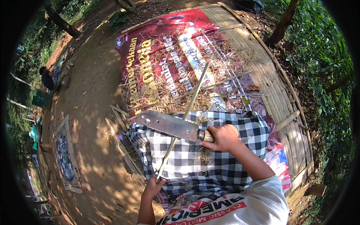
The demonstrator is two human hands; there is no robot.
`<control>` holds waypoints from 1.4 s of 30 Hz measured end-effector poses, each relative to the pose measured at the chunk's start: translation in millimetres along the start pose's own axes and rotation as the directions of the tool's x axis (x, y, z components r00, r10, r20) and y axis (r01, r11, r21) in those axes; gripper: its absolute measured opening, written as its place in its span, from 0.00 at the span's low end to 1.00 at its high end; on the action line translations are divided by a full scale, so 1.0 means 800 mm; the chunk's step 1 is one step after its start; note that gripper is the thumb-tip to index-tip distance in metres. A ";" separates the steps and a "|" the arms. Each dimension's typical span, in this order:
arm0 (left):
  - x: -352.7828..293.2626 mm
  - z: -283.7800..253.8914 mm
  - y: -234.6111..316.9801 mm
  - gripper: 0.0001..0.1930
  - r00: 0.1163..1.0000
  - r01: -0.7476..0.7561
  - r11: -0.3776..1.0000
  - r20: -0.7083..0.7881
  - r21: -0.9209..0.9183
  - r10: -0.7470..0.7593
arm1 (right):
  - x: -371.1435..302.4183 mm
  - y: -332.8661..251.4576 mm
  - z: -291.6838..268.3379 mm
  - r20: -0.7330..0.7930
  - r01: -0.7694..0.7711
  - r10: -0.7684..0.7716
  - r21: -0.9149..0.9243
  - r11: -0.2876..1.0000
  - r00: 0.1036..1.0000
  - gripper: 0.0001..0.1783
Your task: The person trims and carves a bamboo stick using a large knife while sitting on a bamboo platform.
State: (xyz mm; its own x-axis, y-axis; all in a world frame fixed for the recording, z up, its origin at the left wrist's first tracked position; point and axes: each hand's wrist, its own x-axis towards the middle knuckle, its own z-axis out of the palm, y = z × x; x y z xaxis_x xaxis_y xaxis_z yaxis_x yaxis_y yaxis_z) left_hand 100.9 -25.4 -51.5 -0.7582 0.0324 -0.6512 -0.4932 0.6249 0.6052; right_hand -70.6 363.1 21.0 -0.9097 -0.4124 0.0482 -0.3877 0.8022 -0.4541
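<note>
My right hand (pixel 224 137) is closed around the wooden handle of a machete (pixel 170 126). Its broad, worn blade points left and lies across a long, thin bamboo strip (pixel 196 92); I cannot tell whether blade and strip touch. The strip's near end is in my left hand (pixel 153 186), whose fingers are closed on it, and its far end slants up and away to the right. Under both is a black-and-white checked cloth (pixel 195 161) spread over my lap, with a few curled shavings on it.
A red printed banner (pixel 131 67) strewn with bamboo shavings (pixel 150 88) covers part of a bamboo platform (pixel 270 80). Bamboo pieces (pixel 122 146) lie at its left edge. On the dirt ground (pixel 90 112) is a framed pit (pixel 67 153). Another person (pixel 48 78) sits far left.
</note>
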 end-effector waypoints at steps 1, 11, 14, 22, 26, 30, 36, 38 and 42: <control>0.003 -0.003 -0.007 0.22 1.000 -0.015 0.999 0.017 -0.031 0.015 | 0.001 0.002 0.003 -0.015 0.025 -0.025 -0.004 1.000 1.000 0.35; 0.015 -0.006 -0.029 0.14 0.963 0.228 0.928 0.210 -0.296 -0.170 | 0.037 0.028 0.012 0.041 0.113 -0.111 -0.061 0.992 0.993 0.36; 0.016 -0.014 -0.019 0.19 0.944 0.271 0.920 0.267 -0.285 -0.195 | 0.047 0.033 0.006 0.050 0.132 -0.130 -0.028 0.991 0.990 0.36; 0.014 -0.011 -0.018 0.22 0.946 0.261 0.908 0.273 -0.328 -0.173 | 0.064 0.058 0.001 0.006 0.264 -0.265 -0.105 0.959 0.964 0.38; 0.019 -0.009 -0.033 0.23 0.952 0.248 0.938 0.242 -0.242 -0.189 | 0.066 0.059 -0.007 0.029 0.280 -0.279 -0.180 0.943 0.960 0.40; 0.019 -0.002 -0.033 0.13 0.962 0.232 0.926 0.208 -0.298 -0.175 | 0.067 0.056 -0.019 0.086 0.263 -0.250 -0.219 0.940 0.964 0.41; 0.022 -0.002 -0.043 0.14 0.970 0.188 0.967 0.186 -0.169 -0.156 | 0.069 0.054 -0.032 0.098 0.272 -0.255 -0.269 0.924 0.962 0.41; 0.022 -0.005 -0.043 0.23 0.967 0.191 0.974 0.193 -0.125 -0.165 | 0.070 0.057 -0.030 0.085 0.285 -0.272 -0.268 0.921 0.959 0.40; 0.017 -0.005 -0.023 0.26 0.968 0.187 0.970 0.196 -0.158 -0.155 | 0.070 0.058 -0.039 0.052 0.265 -0.264 -0.347 0.900 0.963 0.40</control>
State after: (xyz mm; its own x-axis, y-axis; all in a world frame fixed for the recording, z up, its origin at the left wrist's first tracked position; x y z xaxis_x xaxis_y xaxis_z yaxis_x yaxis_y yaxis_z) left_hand 97.8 -39.9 -69.5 -0.5740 0.0874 -0.8142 -0.6875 0.4886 0.5372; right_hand -143.7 390.5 30.5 -0.7664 -0.6311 0.1203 -0.6414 0.7623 -0.0871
